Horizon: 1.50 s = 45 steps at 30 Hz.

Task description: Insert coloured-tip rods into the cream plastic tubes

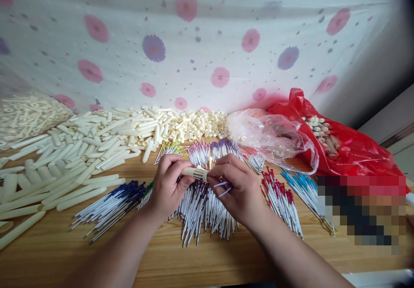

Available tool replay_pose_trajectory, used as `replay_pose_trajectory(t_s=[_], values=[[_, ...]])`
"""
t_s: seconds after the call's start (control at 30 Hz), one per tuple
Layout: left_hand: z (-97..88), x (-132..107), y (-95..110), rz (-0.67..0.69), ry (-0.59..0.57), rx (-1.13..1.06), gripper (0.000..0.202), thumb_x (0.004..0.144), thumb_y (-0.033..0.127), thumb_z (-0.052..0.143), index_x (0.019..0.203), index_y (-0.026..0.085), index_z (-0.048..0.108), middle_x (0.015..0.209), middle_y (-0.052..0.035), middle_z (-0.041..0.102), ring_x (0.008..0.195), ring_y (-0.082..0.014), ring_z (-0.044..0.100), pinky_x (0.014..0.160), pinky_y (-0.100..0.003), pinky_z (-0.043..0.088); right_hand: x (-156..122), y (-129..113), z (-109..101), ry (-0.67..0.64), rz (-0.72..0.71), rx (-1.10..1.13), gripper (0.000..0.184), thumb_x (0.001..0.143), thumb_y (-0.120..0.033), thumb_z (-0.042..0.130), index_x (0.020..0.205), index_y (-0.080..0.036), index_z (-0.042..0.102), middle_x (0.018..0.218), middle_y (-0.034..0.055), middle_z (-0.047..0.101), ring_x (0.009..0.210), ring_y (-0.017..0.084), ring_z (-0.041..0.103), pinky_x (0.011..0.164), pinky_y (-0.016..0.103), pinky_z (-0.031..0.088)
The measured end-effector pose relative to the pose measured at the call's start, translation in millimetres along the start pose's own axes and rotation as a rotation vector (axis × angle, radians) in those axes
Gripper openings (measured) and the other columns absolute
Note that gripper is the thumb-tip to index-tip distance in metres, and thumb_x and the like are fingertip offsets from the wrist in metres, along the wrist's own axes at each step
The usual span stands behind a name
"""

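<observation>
Between both hands is a cream slotted pen barrel (pixel 196 173), lying roughly level above the table. My left hand (pixel 171 184) pinches its left end between thumb and fingers. The fingers of my right hand (pixel 237 182) are closed at the barrel's right end. Thin pale lilac sticks (pixel 223 189), which look like pen refills, poke out under the right fingers; their far ends are hidden. Below the hands lie dark-tipped ink refills (pixel 194 214). Blue-tipped refills (pixel 111 204) lie left of my left hand, and red-tipped refills (pixel 281 197) right of my right hand.
Cream pen tubes (pixel 80 150) are heaped at the left and back, beside small slotted parts (pixel 203 124). A clear plastic bag (pixel 268 135) and a red bag (pixel 355 145) with pen parts stand back right. Light blue refills (pixel 302 191) lie before them. A flowered curtain (pixel 194 51) hangs behind.
</observation>
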<state>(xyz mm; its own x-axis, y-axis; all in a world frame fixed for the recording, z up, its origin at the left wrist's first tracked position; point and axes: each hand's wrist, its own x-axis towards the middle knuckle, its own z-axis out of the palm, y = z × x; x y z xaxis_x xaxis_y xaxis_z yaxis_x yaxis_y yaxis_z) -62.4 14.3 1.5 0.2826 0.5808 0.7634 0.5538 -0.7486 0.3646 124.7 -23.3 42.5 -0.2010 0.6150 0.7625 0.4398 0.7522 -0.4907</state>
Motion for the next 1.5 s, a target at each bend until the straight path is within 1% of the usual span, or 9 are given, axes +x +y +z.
replay_pose_trajectory(t_s=[0.3,0.47,0.6,0.7,0.77,0.9,1.0,1.2,1.5], values=[[0.0,-0.2,-0.6,0.002,0.112,0.185,0.029,0.089,0.045,0.047,0.097,0.021,0.061,0.093,-0.0060,0.047,0.088,-0.0222,0.051,0.078,-0.037,0.046,0.2,3.4,12.7,0.087,0.171,0.158,0.012,0.083,-0.013,0.054,0.076,-0.017,0.063,0.075,0.0017,0.056,0.071,0.012,0.055,0.064,0.026,0.047],[0.8,-0.7,-1.2,-0.014,0.123,0.198,0.026,0.089,0.042,0.049,0.095,0.020,0.062,0.092,-0.0060,0.047,0.087,-0.0225,0.052,0.077,-0.038,0.046,-2.8,10.8,17.2,0.044,0.312,0.386,0.009,0.082,-0.019,0.059,0.080,-0.019,0.068,0.080,0.0017,0.056,0.075,0.013,0.055,0.066,0.028,0.046],[0.2,1.0,0.8,-0.096,0.089,0.061,0.028,0.089,0.045,0.049,0.091,0.020,0.062,0.091,-0.0056,0.050,0.086,-0.0213,0.053,0.075,-0.035,0.047,-6.3,23.0,19.1,0.039,0.369,0.567,0.009,0.082,-0.026,0.062,0.086,-0.020,0.069,0.085,0.0015,0.056,0.068,0.009,0.053,0.056,0.022,0.043],[-1.7,3.1,-4.2,-0.283,0.119,-0.146,0.031,0.089,0.048,0.046,0.086,0.021,0.059,0.086,-0.0037,0.053,0.079,-0.0181,0.053,0.068,-0.030,0.047,-4.3,34.6,14.3,0.122,0.363,0.540,0.015,0.086,-0.029,0.057,0.093,-0.021,0.067,0.085,0.0007,0.056,0.056,0.006,0.048,0.050,0.021,0.040],[-3.1,4.2,-12.7,-0.426,0.225,-0.271,0.035,0.090,0.052,0.042,0.086,0.021,0.058,0.081,-0.0030,0.055,0.074,-0.0169,0.053,0.067,-0.029,0.045,0.4,43.1,10.6,0.019,0.355,0.382,0.013,0.086,-0.026,0.057,0.091,-0.019,0.067,0.080,0.0006,0.059,0.059,0.008,0.051,0.055,0.022,0.043],[-4.2,6.2,-32.6,-0.558,0.423,-0.458,0.047,0.089,0.060,0.034,0.079,0.020,0.057,0.069,-0.0021,0.052,0.063,-0.0147,0.049,0.061,-0.027,0.042,12.4,59.3,17.6,-0.564,0.244,-0.010,0.010,0.082,-0.016,0.060,0.085,-0.017,0.070,0.083,0.0037,0.064,0.075,0.013,0.060,0.070,0.026,0.046],[-3.9,8.4,-39.9,-0.595,0.510,-0.540,0.047,0.088,0.061,0.037,0.076,0.020,0.056,0.068,-0.0014,0.050,0.059,-0.0131,0.045,0.057,-0.026,0.039,19.1,68.9,33.6,-0.804,0.169,-0.264,0.019,0.080,-0.010,0.059,0.092,-0.018,0.071,0.091,0.0062,0.064,0.078,0.015,0.061,0.071,0.025,0.044],[-1.9,8.7,-38.3,-0.619,0.482,-0.565,0.046,0.087,0.060,0.040,0.074,0.020,0.057,0.062,-0.0002,0.047,0.056,-0.0128,0.044,0.054,-0.027,0.038,24.8,78.7,48.1,-0.957,0.085,-0.271,0.026,0.075,-0.008,0.064,0.093,-0.024,0.072,0.096,0.0030,0.065,0.086,0.015,0.061,0.071,0.023,0.042],[-0.9,5.3,-34.7,-0.609,0.441,-0.528,0.047,0.088,0.060,0.038,0.077,0.020,0.060,0.066,-0.0017,0.052,0.058,-0.0131,0.047,0.055,-0.026,0.041,20.0,79.0,51.2,-0.937,-0.020,-0.296,0.021,0.077,-0.007,0.057,0.082,-0.022,0.070,0.095,0.0020,0.063,0.080,0.013,0.059,0.066,0.023,0.039]])
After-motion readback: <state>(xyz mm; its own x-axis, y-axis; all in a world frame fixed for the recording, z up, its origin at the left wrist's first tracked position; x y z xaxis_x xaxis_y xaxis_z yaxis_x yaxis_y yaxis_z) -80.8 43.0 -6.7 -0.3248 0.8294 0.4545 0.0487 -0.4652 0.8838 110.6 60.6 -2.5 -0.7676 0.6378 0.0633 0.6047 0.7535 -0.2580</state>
